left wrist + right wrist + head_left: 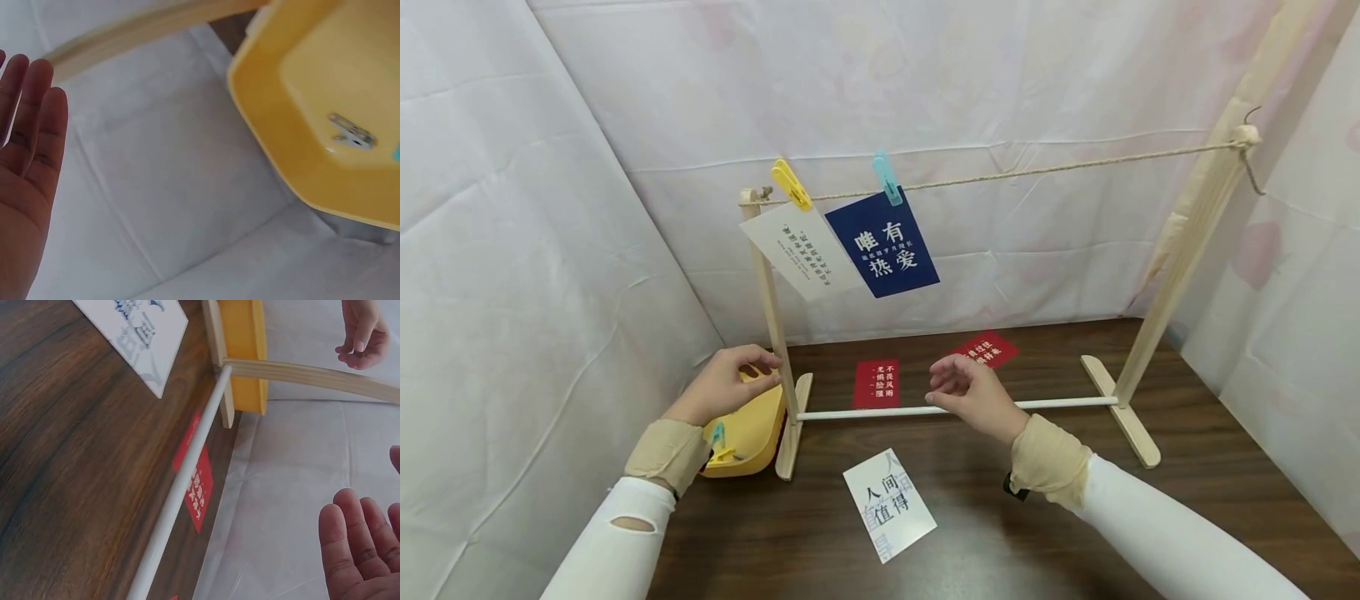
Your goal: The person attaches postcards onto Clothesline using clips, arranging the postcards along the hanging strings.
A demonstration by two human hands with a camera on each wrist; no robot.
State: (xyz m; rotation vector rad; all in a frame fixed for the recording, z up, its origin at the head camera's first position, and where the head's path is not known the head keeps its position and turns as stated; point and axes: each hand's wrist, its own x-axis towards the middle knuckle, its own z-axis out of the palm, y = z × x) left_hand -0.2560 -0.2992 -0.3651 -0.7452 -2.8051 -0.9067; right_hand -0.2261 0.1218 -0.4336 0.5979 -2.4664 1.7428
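Note:
Above the yellow tray [760,433], beside the rack's left post, hovers my left hand [730,383] with its fingers loosely bent and nothing in them. My right hand [977,396], also holding nothing, is over the white crossbar [1060,404], near two red cards, one upright to its left [876,383] and one slanted behind it [988,346]. A white card [890,504] lies on the table in front. From the rope [1037,171] hang a cream card [805,254] under a yellow clothespin [792,183] and a navy card [883,246] under a blue clothespin [887,177].
The wooden rack's right post [1180,275] stands on a foot at the table's right. Several small clothespins, including a grey one [352,131], lie in the tray. White cloth [962,92] hangs behind and at both sides of the dark wooden table [1000,533].

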